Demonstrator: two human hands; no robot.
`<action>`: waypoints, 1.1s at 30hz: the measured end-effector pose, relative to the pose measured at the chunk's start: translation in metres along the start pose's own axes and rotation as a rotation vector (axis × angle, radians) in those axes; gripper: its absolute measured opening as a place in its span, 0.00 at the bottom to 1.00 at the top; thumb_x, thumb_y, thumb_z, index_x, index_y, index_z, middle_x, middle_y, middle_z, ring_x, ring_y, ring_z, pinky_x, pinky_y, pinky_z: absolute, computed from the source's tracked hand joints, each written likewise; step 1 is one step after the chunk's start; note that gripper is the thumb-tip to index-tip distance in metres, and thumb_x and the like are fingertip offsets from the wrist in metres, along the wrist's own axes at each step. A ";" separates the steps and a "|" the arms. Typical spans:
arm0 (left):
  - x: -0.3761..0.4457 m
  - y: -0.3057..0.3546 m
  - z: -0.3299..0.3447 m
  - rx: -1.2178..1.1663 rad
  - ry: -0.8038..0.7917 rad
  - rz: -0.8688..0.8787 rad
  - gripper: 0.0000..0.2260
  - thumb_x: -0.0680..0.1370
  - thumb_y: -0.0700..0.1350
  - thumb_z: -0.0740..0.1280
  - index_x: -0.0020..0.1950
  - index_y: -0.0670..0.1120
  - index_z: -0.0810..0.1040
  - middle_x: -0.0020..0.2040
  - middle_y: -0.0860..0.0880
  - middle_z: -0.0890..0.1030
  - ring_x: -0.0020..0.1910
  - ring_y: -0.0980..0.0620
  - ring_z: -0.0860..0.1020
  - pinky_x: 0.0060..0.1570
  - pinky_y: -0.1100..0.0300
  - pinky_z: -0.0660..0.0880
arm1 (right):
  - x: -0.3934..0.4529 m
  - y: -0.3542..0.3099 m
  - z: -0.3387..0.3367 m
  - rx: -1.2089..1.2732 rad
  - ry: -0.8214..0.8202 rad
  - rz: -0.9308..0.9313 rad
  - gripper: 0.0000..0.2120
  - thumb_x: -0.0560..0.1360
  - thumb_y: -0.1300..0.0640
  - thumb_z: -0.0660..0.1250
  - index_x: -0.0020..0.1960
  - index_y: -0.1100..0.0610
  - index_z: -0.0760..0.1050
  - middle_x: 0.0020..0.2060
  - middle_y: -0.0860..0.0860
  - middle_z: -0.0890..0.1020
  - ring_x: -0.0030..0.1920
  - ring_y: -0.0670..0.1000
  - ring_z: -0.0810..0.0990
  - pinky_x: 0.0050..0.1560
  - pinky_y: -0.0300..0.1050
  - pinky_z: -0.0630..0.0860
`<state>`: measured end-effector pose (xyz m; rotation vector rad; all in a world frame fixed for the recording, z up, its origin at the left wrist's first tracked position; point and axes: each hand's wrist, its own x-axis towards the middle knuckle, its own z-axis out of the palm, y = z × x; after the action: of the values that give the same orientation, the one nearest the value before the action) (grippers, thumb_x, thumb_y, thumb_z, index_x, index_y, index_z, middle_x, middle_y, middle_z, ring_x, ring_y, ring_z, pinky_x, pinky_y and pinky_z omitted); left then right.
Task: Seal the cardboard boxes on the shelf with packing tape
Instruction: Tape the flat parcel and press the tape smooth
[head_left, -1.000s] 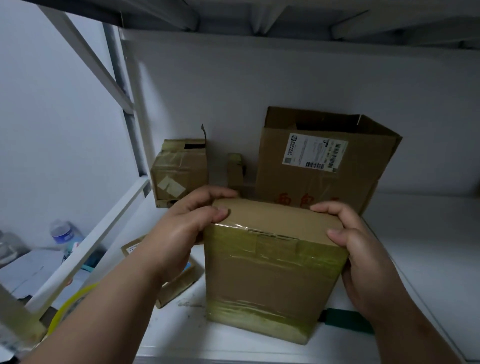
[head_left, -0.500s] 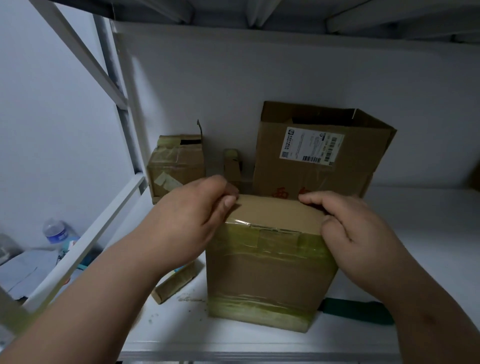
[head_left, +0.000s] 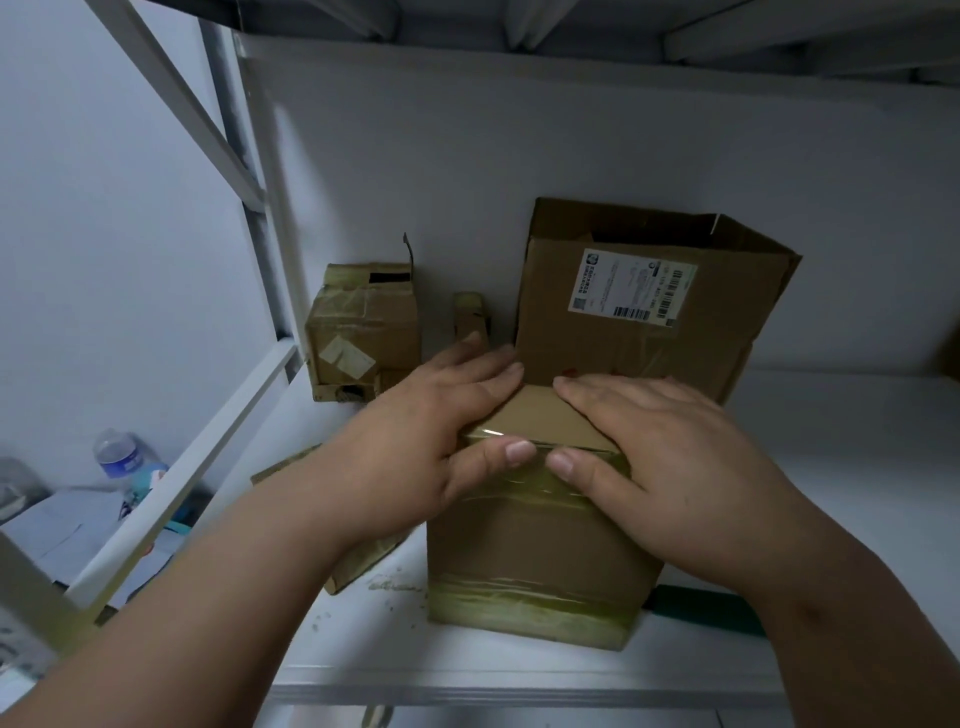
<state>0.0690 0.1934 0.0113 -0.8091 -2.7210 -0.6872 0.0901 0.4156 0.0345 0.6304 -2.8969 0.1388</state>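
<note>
Brown corrugated cardboard makes up the upright taped box at the front of the white metal shelf; glossy yellowish packing tape bands its base and wraps over its top front edge, wrinkled where it overlaps. Much of the box's lid is hidden under both hands. On the lid's left side the left hand lies flat, fingers straight and together, thumb pressing the tape on the front edge. On the lid's right side the right hand mirrors it, fingers straight and close together, its thumb tip nearly meeting the other.

Directly behind the taped box stands a larger open-topped cardboard carton with a white printed shipping label, its text too small to read. Behind and left of the taped box sits a small crumpled tape-wrapped carton. A flat cardboard piece lies left of the box, mostly covered by the left forearm. To its right, a dark green object is partly hidden by the right arm and cannot be identified. Far left, beyond the shelf frame, a clear plastic bottle appears blurred.
</note>
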 end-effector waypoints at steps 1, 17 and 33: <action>-0.002 0.002 0.003 -0.138 0.038 -0.039 0.35 0.76 0.69 0.57 0.79 0.57 0.55 0.79 0.62 0.50 0.77 0.66 0.44 0.75 0.65 0.50 | -0.001 0.002 0.002 0.007 0.014 -0.011 0.39 0.71 0.29 0.37 0.78 0.42 0.57 0.75 0.39 0.65 0.73 0.44 0.63 0.75 0.49 0.57; -0.014 0.020 0.043 -1.013 0.431 -0.338 0.18 0.74 0.61 0.58 0.63 0.65 0.75 0.58 0.52 0.81 0.60 0.47 0.78 0.62 0.37 0.73 | -0.019 -0.002 0.005 0.014 0.075 -0.008 0.33 0.77 0.34 0.42 0.78 0.44 0.60 0.71 0.45 0.72 0.67 0.52 0.70 0.66 0.55 0.68; 0.095 0.193 0.081 -0.193 0.357 0.363 0.31 0.82 0.63 0.43 0.77 0.47 0.63 0.74 0.54 0.67 0.75 0.55 0.63 0.75 0.53 0.60 | -0.151 0.140 0.004 0.690 0.400 0.454 0.42 0.65 0.30 0.61 0.76 0.43 0.60 0.63 0.38 0.68 0.62 0.37 0.70 0.62 0.35 0.70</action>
<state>0.0930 0.4194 0.0449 -1.0710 -2.1412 -0.9159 0.1659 0.6024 -0.0052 -0.0093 -2.4967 1.1987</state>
